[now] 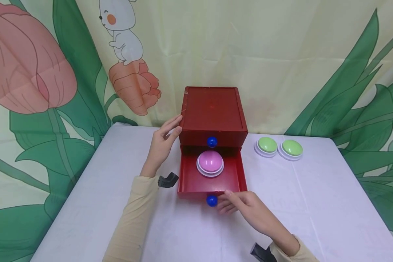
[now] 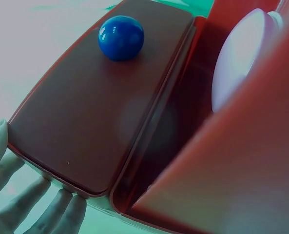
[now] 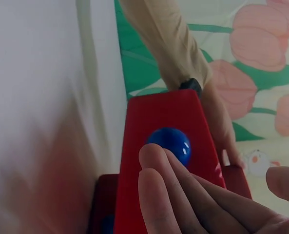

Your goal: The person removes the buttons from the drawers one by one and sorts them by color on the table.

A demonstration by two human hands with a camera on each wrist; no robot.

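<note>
A red two-drawer box stands on the table with its lower drawer pulled out. Inside that drawer lies a pink dome on a white round base. My left hand rests against the box's left side, its fingers along the edge. By the lower blue knob, my right hand has its fingers extended and thumb apart, pinching nothing. Whether a fingertip touches the knob I cannot tell. The upper drawer, with its own blue knob, is closed.
Two green domes on white bases, one beside the other, sit on the table right of the box. A white cloth covers the table. Behind it hangs a printed curtain. Each wrist carries a black mount.
</note>
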